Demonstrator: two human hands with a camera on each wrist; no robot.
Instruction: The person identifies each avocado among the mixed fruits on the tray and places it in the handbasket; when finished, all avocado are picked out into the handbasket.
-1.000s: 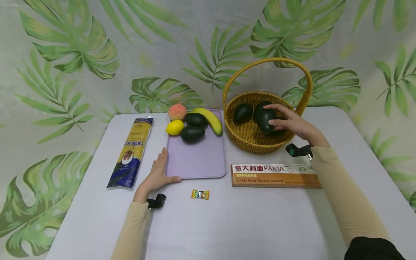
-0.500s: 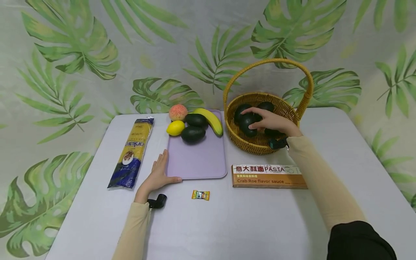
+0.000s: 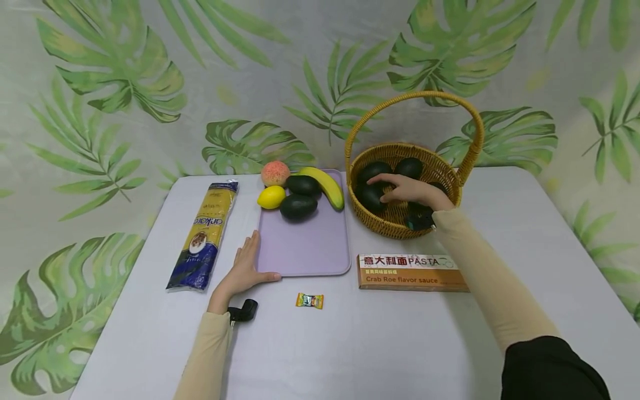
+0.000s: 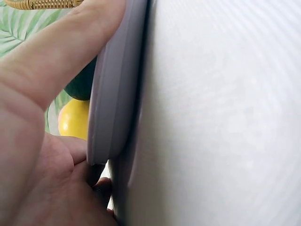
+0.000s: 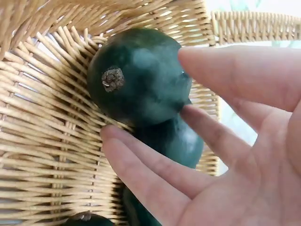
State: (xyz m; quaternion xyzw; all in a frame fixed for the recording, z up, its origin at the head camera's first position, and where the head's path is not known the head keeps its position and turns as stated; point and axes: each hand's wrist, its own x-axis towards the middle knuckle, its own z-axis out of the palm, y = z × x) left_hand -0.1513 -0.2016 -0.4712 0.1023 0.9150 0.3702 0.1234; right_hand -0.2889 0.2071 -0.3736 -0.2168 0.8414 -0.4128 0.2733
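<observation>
Behind the table: a pale grey backdrop (image 3: 270, 83) with printed green leaves is hanging.
Table: a broad, white-covered table (image 3: 380, 344) is bearing everything.
Basket: a round, tan wicker basket (image 3: 380, 226) with a tall arched handle is standing at the back, holding at least four avocados.
Tray: a lilac, rectangular tray (image 3: 302, 250) with rounded corners is lying just left of the basket, fruit crowding its far end.
Packs: a flat, orange-and-white cardboard pasta box (image 3: 410, 272) is lying before the basket; a long, yellow-and-blue plastic bag (image 3: 202, 236) is lying left of the tray.
Right hand: the right hand (image 3: 410, 190) is lying inside the basket with fingers loosely extended, apparently gripping nothing.
Left hand: the left hand (image 3: 242, 268) is resting unclenched against the tray's near-left corner, probably steadying it.
Avocados: a dark green, oval avocado (image 3: 367, 199) is sitting at the basket's left front, by the right fingertips; the step seems to be its placing or picking, and the next move is calling for either a clean release or a firmer grip. Two similar tray avocados (image 3: 298, 207) are lying together.
Small fruit: a curved yellow banana (image 3: 327, 186), a round pinkish peach (image 3: 275, 173) and a yellow lemon (image 3: 271, 197) are lying around those two.
Candy: a tiny, yellow-wrapped candy (image 3: 310, 300) is lying before the tray.
</observation>
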